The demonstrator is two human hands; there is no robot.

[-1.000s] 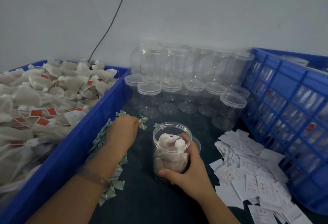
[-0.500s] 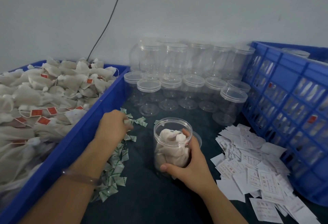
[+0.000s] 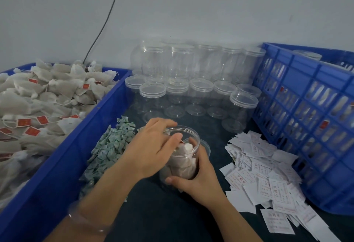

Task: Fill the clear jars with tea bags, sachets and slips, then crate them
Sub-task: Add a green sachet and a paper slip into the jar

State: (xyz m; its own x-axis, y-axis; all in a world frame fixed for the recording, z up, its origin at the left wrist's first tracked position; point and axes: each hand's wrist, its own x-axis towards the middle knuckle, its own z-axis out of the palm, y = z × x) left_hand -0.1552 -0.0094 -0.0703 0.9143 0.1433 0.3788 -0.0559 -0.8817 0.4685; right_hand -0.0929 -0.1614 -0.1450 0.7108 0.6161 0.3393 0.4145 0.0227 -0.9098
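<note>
An open clear jar [image 3: 184,165], partly filled with tea bags, stands on the dark table. My right hand [image 3: 197,182] grips its right side. Over the jar mouth reaches my left hand [image 3: 151,147], fingers extended; I cannot see whether anything is pinched in them. Small green sachets [image 3: 109,145] lie in a strip left of the jar. White printed slips [image 3: 264,174] are heaped to its right. Loose tea bags with red tags [image 3: 38,107] fill the blue bin [image 3: 76,145] on the left.
Several empty lidded jars [image 3: 180,63] are stacked in two tiers against the back wall. A blue lattice crate [image 3: 306,126] holding filled jars stands at the right. A clear lid [image 3: 206,145] lies just behind the held jar. A black cable [image 3: 103,25] runs up the wall.
My left hand has left the sachet strip and swung right over the jar mouth. My right hand has stayed on the jar, which has not moved.
</note>
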